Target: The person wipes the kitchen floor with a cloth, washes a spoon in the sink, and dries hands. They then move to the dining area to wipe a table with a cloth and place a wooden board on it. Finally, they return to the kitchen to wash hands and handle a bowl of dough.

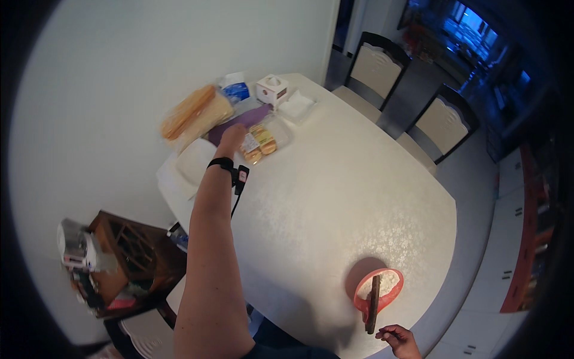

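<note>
My left hand (pixel 234 134) reaches across the table to a purple cloth or bag (pixel 251 117), beside a clear plastic box of bread rolls (pixel 265 142); its fingers are partly hidden, so its grip is unclear. My right hand (pixel 394 336) is at the near table edge with fingers loosely bent and nothing visible in it. Just beyond it sits a red plastic bowl (pixel 394 294) holding white powder like flour. A dark wooden stick (pixel 374 305) lies across this bowl, near my right fingertips but apart from them.
Bagged long yellowish food (pixel 190 112), a blue-and-white packet (pixel 236 91), a tissue box (pixel 272 91) and a white tray (pixel 297 107) stand at the table's far end. A pale board or tray (pixel 193 164) lies left. Chairs (pixel 376 71) flank the right side; a wooden cabinet (pixel 130 251) stands left.
</note>
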Demonstrator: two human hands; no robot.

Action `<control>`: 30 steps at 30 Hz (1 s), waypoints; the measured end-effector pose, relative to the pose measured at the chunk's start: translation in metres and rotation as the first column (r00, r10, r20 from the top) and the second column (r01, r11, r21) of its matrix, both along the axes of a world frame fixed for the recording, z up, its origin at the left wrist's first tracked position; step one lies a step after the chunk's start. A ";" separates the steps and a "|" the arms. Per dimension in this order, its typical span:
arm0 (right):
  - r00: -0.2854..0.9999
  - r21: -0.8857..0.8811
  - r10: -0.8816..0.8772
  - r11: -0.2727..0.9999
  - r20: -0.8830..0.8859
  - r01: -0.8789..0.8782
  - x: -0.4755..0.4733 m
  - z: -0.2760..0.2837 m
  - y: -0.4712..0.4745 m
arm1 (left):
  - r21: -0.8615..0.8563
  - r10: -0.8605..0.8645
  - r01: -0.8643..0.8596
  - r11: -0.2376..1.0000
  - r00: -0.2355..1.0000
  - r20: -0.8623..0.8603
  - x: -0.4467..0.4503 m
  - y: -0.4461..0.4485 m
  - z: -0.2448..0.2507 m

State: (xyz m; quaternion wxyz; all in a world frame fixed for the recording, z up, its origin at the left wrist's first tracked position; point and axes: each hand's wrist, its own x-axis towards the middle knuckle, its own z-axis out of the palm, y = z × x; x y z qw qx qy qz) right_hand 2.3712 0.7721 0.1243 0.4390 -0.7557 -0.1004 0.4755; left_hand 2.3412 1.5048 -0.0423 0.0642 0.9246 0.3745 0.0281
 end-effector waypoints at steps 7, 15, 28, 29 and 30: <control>0.995 -0.087 -0.084 0.992 0.048 0.088 -0.005 0.014 0.041 | -0.450 0.400 -0.346 0.823 0.916 0.027 0.029 0.059 -0.040; 0.988 -0.093 -0.141 0.985 0.066 0.147 -0.007 -0.004 0.050 | -0.642 0.631 -0.207 0.739 0.546 0.551 -0.004 0.075 -0.009; 0.987 0.219 0.113 0.966 0.117 -0.136 0.007 0.011 0.067 | -0.514 0.581 0.677 0.527 0.154 0.799 -0.094 -0.090 0.250; 0.977 0.227 0.158 0.956 0.141 -0.188 0.010 0.016 0.069 | -0.508 0.556 0.678 0.532 0.174 0.813 -0.110 -0.121 0.272; 0.968 0.229 0.190 0.947 0.165 -0.225 0.012 0.019 0.070 | -0.524 0.557 0.664 0.534 0.190 0.808 -0.118 -0.156 0.289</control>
